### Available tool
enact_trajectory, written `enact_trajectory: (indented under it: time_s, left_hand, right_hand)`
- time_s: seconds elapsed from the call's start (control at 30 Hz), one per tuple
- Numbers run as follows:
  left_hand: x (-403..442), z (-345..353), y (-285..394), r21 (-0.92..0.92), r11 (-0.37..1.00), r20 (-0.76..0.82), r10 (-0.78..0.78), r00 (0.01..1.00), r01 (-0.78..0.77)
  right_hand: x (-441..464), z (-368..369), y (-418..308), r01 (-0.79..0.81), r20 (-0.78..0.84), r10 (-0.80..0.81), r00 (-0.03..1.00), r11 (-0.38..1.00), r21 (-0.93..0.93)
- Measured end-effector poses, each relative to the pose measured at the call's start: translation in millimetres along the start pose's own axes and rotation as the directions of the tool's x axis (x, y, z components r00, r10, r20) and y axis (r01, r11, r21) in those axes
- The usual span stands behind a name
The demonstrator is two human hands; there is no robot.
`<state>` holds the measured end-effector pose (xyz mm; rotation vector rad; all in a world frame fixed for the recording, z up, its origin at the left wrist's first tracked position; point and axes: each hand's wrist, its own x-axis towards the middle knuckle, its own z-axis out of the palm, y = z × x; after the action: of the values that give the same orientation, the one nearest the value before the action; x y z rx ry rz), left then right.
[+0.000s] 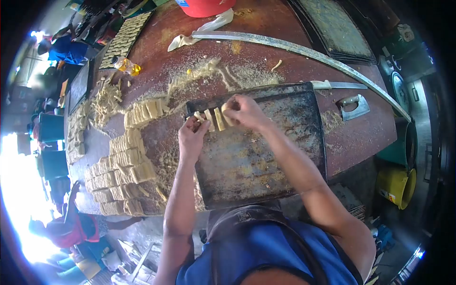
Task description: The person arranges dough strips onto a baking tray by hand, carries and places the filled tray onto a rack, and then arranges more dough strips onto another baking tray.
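Note:
A dark, worn baking tray (251,164) lies in front of me. Near its far left corner, short pale dough strips (219,119) stand in a small row. My left hand (192,135) is at the left end of this row, its thumb and fingers pinched on a dough strip. At the right end, my right hand (244,112) has its fingers closed around another dough piece (227,114), partly hidden by them. Left of the tray, rows of cut dough strips (126,156) are lined up on the table.
Loose dough scraps (108,97) and an oil bottle (127,65) are at the left. A long metal bar (304,49), a knife (342,85) and a scraper (354,107) lie beyond and right of the tray. A red tub (206,7) stands at the back. Other people are at the left.

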<state>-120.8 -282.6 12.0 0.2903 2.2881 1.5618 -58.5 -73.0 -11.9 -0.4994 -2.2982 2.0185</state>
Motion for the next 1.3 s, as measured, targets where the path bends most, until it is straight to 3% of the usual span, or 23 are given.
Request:
enact_trajectory:
  time_s: [0.03, 0.1, 0.33, 0.4, 0.47, 0.53, 0.6, 0.67, 0.7, 0.77, 0.8, 0.83, 0.87, 0.93, 1.03, 1.07, 1.1, 1.13, 1.17, 1.2, 1.23, 1.27, 1.3]
  left_hand:
    - [-6, -6, 3, -0.001, 1.000, 0.016, 0.000, 1.000, 0.000]
    - [-22, -19, 10, 0.003, 1.000, -0.008, -0.029, 1.000, 0.029]
    - [-62, -73, -35, -0.143, 0.965, -0.053, -0.230, 0.972, 0.220]
    - [-62, -90, -37, -0.109, 0.957, -0.053, -0.275, 0.960, 0.268]
    - [-56, -111, -44, -0.173, 0.964, 0.005, -0.205, 0.979, 0.203]
    - [-33, -143, -62, -0.104, 0.987, -0.066, -0.134, 0.989, 0.127]
    - [-13, -180, -50, 0.159, 0.981, -0.043, -0.108, 0.993, 0.114]
    - [13, -228, -28, 0.286, 0.953, -0.213, -0.043, 0.976, 0.104]
    - [34, -252, -30, -0.178, 0.984, -0.315, -0.040, 0.948, -0.018]
    - [69, -311, -37, -0.047, 0.980, -0.414, 0.159, 0.896, -0.195]
    - [32, -301, 14, -0.051, 0.985, -0.544, 0.109, 0.832, -0.163]
    - [34, -313, -8, -0.033, 0.936, -0.512, 0.285, 0.810, -0.351]
    - [16, -315, -7, -0.040, 0.930, -0.443, 0.310, 0.841, -0.364]
    - [-16, -330, -28, 0.347, 0.923, -0.193, 0.243, 0.951, -0.166]
    - [-71, -334, -88, 0.368, 0.928, 0.053, 0.042, 0.998, -0.058]
    - [-84, -339, -109, 0.396, 0.915, 0.111, 0.037, 0.993, -0.078]
    - [-97, -341, -116, 0.359, 0.933, 0.115, -0.034, 0.993, -0.009]
    - [-111, -342, -123, 0.324, 0.944, 0.127, -0.116, 0.985, 0.069]
    - [-122, -341, -129, 0.319, 0.945, 0.138, -0.120, 0.983, 0.070]
    - [-129, -340, -133, 0.332, 0.943, 0.114, -0.056, 0.992, 0.015]
    - [-132, -339, -136, 0.347, 0.937, 0.087, 0.012, 0.996, -0.041]
    - [-134, -340, -138, 0.341, 0.939, 0.091, 0.016, 0.996, -0.046]
    - [-135, -340, -140, 0.282, 0.959, 0.042, -0.006, 0.999, -0.006]
  right_hand:
    - [-1, 6, 3, -0.001, 0.005, 0.001, 1.000, 1.000, 0.003]
    - [-1, 16, 6, 0.054, -0.117, -0.118, 0.986, 0.891, -0.450]
    - [-5, 20, 4, 0.009, -0.195, -0.116, 0.974, 0.878, -0.479]
    - [0, 21, 11, -0.098, -0.163, 0.041, 0.986, 0.928, -0.359]
    - [-19, 15, -13, 0.032, -0.193, -0.156, 0.969, 0.851, -0.525]
    - [-39, 5, -19, -0.054, -0.304, -0.236, 0.923, 0.703, -0.709]
    - [-61, -11, 14, -0.061, -0.231, -0.352, 0.907, 0.433, -0.900]
    - [-73, 5, 17, -0.129, -0.238, -0.288, 0.928, 0.350, -0.928]
    - [-88, 12, 21, -0.211, -0.268, -0.205, 0.941, 0.265, -0.941]
    - [-85, 13, 35, -0.210, -0.263, -0.265, 0.928, 0.213, -0.954]
    - [-77, 2, 46, -0.217, -0.274, -0.222, 0.936, 0.249, -0.944]
    - [-67, -17, 74, -0.172, -0.213, -0.307, 0.928, 0.154, -0.973]
    - [-65, -14, 61, -0.167, -0.218, -0.315, 0.924, 0.181, -0.969]
    - [-56, -18, 58, -0.170, -0.260, -0.313, 0.914, 0.286, -0.943]
    - [-56, 25, 23, -0.235, -0.321, -0.285, 0.903, 0.298, -0.925]
    - [-62, 73, -1, -0.228, -0.393, -0.342, 0.854, 0.434, -0.872]
    - [-67, 125, -29, -0.148, -0.306, -0.379, 0.874, 0.391, -0.908]
    - [-76, 180, -40, -0.041, -0.305, -0.279, 0.911, 0.674, -0.738]
    - [-83, 231, -43, -0.022, -0.203, -0.156, 0.967, 0.739, -0.674]
    - [-103, 281, -85, -0.133, -0.027, 0.150, 0.988, 0.760, -0.636]
    - [-101, 313, -53, 0.032, 0.181, 0.139, 0.974, 0.705, -0.709]
    - [-103, 350, -63, 0.065, 0.289, 0.338, 0.896, 0.544, -0.836]
    - [-111, 376, -52, 0.148, 0.324, 0.258, 0.910, 0.528, -0.836]
